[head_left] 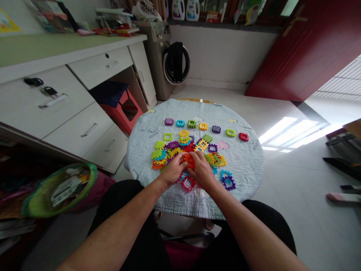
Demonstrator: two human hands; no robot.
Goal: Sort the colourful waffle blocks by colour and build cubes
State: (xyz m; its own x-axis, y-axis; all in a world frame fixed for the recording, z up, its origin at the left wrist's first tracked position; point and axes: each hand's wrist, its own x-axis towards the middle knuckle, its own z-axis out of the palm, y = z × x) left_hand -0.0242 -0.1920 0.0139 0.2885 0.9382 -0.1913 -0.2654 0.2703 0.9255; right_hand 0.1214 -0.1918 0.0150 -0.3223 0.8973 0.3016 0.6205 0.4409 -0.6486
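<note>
Over the middle of a heap of coloured interlocking plastic tiles, my left hand point(175, 168) and my right hand point(202, 169) pinch an orange-red tile point(189, 161) between them. Fingers of both hands cover part of its edges. Just below the hands lies a pink-red tile point(188, 183) with a window-like insert. Yellow window tiles point(202, 145) rest on the heap above my right hand. Left of my left hand sits a stack of green, blue and orange tiles point(158, 155). A purple frame tile point(228, 183) lies apart on the right.
A pale cloth point(245, 162) covers the round table. Along its far side runs a row of small tile pieces, from a purple one point(169, 121) to a red one point(243, 137). A red stool point(126, 109), a lined bin point(93, 184) and white drawers point(81, 124) stand left.
</note>
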